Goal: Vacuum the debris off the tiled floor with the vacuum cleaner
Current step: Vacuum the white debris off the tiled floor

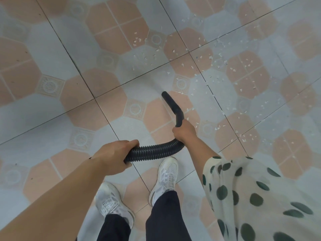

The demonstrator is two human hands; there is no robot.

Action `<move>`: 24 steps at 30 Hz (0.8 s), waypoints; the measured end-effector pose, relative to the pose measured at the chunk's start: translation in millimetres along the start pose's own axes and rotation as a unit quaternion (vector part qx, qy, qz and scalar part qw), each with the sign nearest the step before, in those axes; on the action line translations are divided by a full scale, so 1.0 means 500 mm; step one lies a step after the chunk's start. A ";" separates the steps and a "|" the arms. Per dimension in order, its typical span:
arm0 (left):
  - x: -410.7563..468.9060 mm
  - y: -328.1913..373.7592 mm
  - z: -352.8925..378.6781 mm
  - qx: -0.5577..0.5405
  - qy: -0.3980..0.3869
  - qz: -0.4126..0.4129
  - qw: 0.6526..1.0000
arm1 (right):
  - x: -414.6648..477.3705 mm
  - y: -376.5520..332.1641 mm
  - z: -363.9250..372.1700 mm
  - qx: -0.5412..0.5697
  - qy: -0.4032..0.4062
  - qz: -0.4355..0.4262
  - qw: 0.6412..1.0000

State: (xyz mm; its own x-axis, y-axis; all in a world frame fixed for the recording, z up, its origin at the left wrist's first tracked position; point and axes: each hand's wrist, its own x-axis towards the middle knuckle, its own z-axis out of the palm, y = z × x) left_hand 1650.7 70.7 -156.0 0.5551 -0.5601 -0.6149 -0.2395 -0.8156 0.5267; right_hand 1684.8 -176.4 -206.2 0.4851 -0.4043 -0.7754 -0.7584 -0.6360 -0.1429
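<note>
Gripping the ribbed hose in the left hand and the nozzle in the right hand, the person may kink the bend between them, starving suction short of the debris scattered at one o'clock on the floor.

No readable text, label, brand or number shows on anything in the head view

Both arms forward, left hand and right hand with fingers round the hose.
</note>
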 end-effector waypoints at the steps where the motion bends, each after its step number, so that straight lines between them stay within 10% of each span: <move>1: -0.001 0.009 0.005 -0.002 0.000 0.004 1.000 | -0.002 0.011 -0.001 0.000 -0.001 0.000 1.000; 24: 0.020 0.149 0.118 0.050 0.012 -0.013 0.999 | -0.011 0.203 -0.013 0.043 0.011 0.005 0.999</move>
State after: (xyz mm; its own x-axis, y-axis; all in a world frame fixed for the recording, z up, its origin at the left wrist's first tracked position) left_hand 1591.2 -4.5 -157.6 0.5803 -0.5365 -0.6127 -0.3033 -0.8406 0.4488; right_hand 1608.0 -243.0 -212.5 0.4868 -0.4247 -0.7633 -0.7967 -0.5741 -0.1887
